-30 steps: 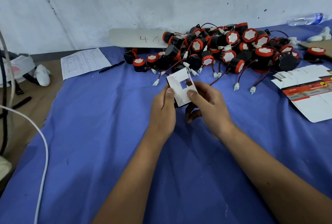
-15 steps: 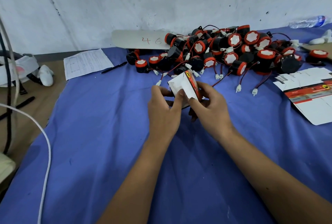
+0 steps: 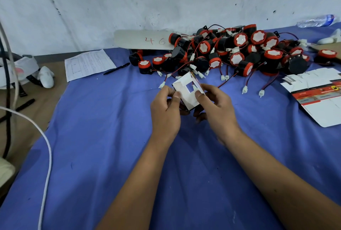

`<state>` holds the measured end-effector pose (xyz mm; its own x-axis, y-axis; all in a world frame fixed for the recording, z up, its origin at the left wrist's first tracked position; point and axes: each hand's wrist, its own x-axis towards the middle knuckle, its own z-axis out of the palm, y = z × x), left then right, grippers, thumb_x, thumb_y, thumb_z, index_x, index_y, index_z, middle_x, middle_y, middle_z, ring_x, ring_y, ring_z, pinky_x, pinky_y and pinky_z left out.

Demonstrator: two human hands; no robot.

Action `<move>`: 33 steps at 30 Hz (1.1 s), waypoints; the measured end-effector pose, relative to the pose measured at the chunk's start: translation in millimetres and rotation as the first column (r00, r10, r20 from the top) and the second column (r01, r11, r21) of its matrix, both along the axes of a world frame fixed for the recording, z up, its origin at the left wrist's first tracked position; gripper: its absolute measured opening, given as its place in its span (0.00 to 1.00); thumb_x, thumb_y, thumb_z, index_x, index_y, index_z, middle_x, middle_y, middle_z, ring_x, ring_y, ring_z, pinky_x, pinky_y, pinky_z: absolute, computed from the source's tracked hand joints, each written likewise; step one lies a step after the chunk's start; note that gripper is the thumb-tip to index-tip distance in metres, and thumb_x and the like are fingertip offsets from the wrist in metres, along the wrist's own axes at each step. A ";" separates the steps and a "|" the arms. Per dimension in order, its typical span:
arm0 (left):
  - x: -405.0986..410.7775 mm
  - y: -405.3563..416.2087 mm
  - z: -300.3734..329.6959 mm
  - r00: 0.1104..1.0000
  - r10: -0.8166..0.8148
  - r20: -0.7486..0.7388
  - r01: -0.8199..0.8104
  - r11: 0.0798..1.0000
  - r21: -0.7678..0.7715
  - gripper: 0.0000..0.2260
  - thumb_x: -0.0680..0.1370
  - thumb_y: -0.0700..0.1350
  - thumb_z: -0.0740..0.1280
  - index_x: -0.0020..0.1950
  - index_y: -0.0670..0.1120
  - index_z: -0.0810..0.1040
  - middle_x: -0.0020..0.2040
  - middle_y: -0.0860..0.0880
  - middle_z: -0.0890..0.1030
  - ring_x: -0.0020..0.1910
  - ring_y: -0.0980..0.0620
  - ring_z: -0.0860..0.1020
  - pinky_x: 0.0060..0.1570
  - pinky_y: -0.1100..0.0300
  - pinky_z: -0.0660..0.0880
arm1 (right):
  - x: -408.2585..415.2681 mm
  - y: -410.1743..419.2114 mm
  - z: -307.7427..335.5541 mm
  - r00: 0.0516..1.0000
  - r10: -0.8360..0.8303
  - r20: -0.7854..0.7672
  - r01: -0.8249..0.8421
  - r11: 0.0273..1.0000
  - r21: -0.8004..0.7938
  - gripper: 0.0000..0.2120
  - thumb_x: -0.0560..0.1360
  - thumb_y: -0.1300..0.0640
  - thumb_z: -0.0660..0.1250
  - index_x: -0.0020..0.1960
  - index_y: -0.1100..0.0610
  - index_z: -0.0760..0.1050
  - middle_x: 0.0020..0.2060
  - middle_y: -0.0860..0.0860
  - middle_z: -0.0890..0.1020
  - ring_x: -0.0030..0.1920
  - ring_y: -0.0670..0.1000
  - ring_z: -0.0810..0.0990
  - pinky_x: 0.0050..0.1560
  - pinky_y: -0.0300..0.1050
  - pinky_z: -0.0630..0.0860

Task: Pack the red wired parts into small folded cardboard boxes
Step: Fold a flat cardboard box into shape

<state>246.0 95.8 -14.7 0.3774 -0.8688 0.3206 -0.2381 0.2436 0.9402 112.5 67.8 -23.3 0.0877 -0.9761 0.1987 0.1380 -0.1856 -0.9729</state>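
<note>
box (image 3: 186, 92): small white cardboard box, frame centre, held above blue cloth (image 3: 110, 137); long axis runs upper left to lower right, square cutout face toward camera
left hand (image 3: 165, 113): thumb and fingers pinch box's left edge
right hand (image 3: 215, 108): thumb on box's right edge, fingers curled beneath
parts pile (image 3: 230, 52): red-black wired parts, upper right, just behind box
flat cartons (image 3: 317, 93): right edge
paper sheet (image 3: 88, 63), pen (image 3: 116, 68): upper left

Place: small packing workshop.
Evidence: surface (image 3: 110, 137) draped in blue cloth; red wired parts (image 3: 239, 52) heaped; flat box blanks (image 3: 317, 89) stacked; tally sheet (image 3: 88, 63) laid out.
</note>
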 end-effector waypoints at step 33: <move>-321.3 -96.9 3.3 0.982 -0.184 0.038 0.145 0.871 0.470 0.20 0.72 0.43 0.75 0.61 0.42 0.74 0.57 0.43 0.84 0.54 0.39 0.83 0.46 0.52 0.79 | -313.9 -23.9 46.7 0.255 -0.747 -0.614 0.825 0.499 -0.264 0.31 0.73 0.55 0.73 0.74 0.57 0.69 0.73 0.58 0.68 0.64 0.58 0.76 0.65 0.45 0.70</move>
<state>-75.3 -1.1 -11.4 0.2062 -0.9722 -0.1113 -0.3110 -0.1729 0.9346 -201.5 43.8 23.4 -0.6834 -0.6399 0.3515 -0.6079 0.2322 -0.7593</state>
